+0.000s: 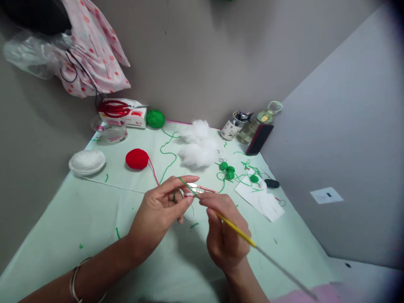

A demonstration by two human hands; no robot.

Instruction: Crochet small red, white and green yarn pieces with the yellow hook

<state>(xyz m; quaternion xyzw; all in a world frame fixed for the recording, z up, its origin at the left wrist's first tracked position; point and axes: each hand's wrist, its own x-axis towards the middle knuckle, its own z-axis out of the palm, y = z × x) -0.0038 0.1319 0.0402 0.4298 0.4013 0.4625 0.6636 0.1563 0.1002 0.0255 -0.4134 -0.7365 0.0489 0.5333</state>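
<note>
Left hand (160,208): fingers pinching green yarn (184,182) strand at mid-table. Right hand (224,235): fingers closed round yellow crochet hook (235,229), tip at yarn. Finished green pieces (229,171) lie beyond. Current piece judged barely begun; green yarn ball (155,118) largely unused.

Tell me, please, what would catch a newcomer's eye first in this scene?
Probably the two hands at centre: the left hand pinching green yarn, the right hand holding a yellow crochet hook. Behind them on the pale green table lie a red yarn ball and white stuffing.
</note>
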